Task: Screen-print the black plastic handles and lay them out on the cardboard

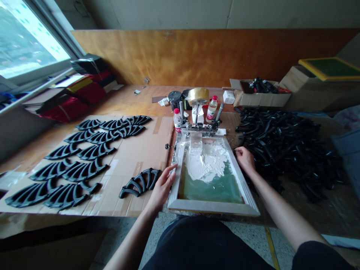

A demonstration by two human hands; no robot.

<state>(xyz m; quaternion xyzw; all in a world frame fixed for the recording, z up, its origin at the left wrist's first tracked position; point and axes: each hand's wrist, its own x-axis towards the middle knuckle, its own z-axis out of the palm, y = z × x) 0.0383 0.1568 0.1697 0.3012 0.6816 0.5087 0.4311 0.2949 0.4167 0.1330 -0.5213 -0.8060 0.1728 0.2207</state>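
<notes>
- Table (pixel 132 98): wooden, bearing everything in use.
- Cardboard (pixel 137 146): flat on the left, with room around its pieces.
- Pile (pixel 289 146): black curved pieces heaped on the right; its bulk suggests much is left.
- Rows (pixel 98 137): similar black pieces, laid in fans on the cardboard; these seem to be the portion done.
- Frame (pixel 208 206): midway between cardboard and pile, lying before the person.
- Paste (pixel 206 165): white, thick over the frame's upper mesh; plenty seems to remain.
- Short row (pixel 144 182): apart from the others, near the left hand; probably unfinished.
- Left hand (pixel 163 183): fingers loosely extended, at the frame's left rail.
- Right hand (pixel 245 159): fingers curled, beside the right rail; whether they grip anything, I cannot tell.
</notes>
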